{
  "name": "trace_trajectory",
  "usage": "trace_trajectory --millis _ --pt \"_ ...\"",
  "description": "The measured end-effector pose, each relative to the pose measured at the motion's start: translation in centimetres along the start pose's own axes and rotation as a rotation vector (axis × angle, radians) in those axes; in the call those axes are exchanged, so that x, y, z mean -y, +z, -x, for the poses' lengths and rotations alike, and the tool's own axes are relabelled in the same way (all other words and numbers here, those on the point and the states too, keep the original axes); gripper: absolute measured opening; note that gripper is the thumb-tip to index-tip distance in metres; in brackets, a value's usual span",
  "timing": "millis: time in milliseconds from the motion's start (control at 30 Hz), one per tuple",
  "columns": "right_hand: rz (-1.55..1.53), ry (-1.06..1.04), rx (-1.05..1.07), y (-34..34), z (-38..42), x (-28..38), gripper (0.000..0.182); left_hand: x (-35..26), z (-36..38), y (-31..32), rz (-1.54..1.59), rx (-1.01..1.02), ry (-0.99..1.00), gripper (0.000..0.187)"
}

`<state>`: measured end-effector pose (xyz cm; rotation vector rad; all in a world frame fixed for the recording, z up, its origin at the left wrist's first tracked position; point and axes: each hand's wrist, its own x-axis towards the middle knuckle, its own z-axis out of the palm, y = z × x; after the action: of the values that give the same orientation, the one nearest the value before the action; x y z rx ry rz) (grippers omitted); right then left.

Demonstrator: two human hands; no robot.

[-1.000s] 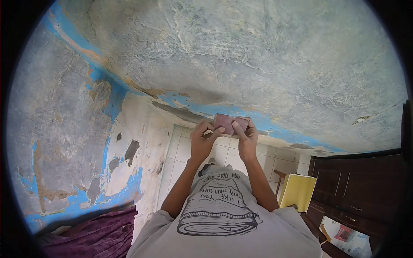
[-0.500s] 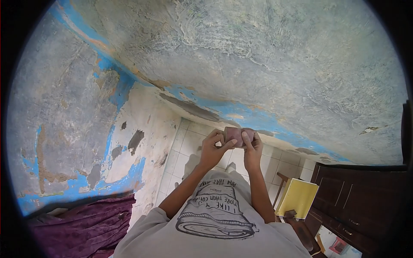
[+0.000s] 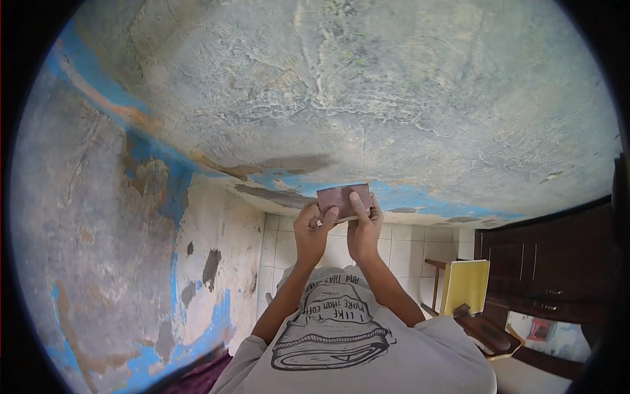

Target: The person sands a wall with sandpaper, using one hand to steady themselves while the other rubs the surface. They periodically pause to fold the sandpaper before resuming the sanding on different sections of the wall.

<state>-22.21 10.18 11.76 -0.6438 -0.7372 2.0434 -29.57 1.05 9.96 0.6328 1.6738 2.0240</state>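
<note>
**Both hands hold a small reddish-brown sheet against the peeling wall**

Just below the centre of the frame, the left hand and the right hand pinch a folded reddish-brown sheet, likely sandpaper, fingers pressed on its face and thumbs below. It lies against the weathered wall at a blue paint band. A yellow chair stands at lower right, beside a dark wooden cabinet.

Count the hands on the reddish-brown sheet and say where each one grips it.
2. The left hand grips the sheet's left lower edge; the right hand holds its right side, a finger laid across its face. No other hands are in view.
</note>
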Motion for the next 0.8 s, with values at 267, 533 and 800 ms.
trace_trajectory --millis 267,533,800 --pt "0.378 -0.309 0.051 4.8 0.6 -5.4 0.034 -0.1 -4.2 -5.6 0.438 0.085 -0.205 0.034" --pt "1.297 -1.285 -0.113 7.1 -3.7 3.0 0.052 -3.3 -11.6 -9.6 -0.309 0.115 0.425 0.057" --pt "1.43 -1.442 -0.235 6.7 -7.1 1.5 0.058 -3.2 -15.5 -8.8 -0.587 -0.009 0.845 0.074"
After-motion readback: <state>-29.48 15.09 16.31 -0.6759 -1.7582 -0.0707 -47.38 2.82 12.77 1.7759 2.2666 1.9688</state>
